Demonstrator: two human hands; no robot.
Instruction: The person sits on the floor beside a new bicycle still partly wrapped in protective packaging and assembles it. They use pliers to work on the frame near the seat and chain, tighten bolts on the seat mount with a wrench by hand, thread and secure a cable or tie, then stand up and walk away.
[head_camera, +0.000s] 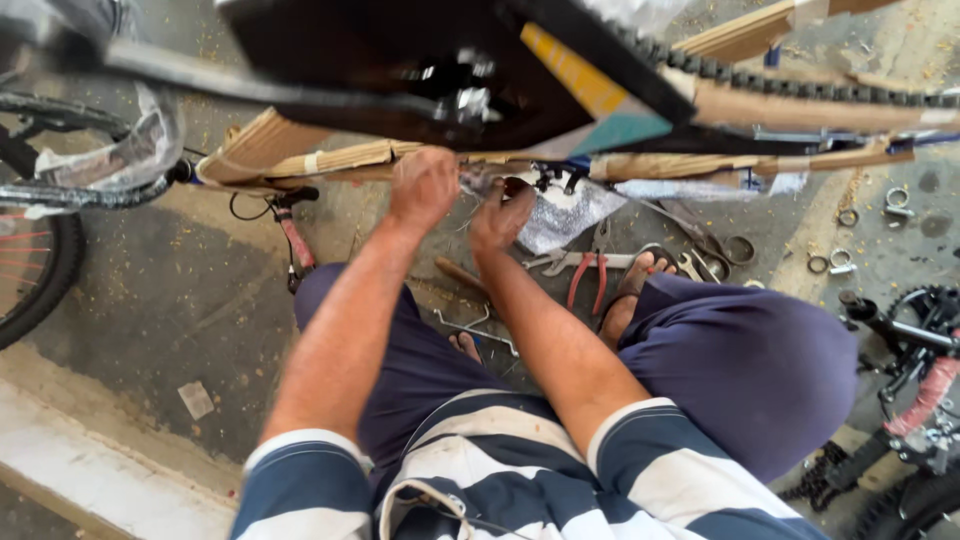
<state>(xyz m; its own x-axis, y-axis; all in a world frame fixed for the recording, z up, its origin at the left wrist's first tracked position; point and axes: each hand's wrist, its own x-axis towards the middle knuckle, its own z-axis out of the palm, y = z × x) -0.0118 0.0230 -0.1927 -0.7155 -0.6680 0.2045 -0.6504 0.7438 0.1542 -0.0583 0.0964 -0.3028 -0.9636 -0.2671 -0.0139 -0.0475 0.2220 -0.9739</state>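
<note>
Left hand (423, 186): I've got it curled up against the cardboard-wrapped frame tube (330, 160), fingers hidden, grip unclear.
Right hand (502, 215): loosely closed beneath the frame; contents unseen.
Tip: I'd brace the tube, work slowly.
Pliers (588, 275): on floor, near.

The person sits on a concrete floor (180, 300) with both arms extended forward. The left hand (424, 186) and the right hand (503, 215) meet at the underside of a cardboard-wrapped bicycle frame (700, 160); what the fingers grip cannot be determined. A chain (800, 85) runs along the upper right. Red-handled pliers (588, 275) lie on the floor just beyond the right forearm, near spanners (700, 262) and loose washers (840, 262). A bicycle wheel (30, 270) stands at the left edge.
</note>
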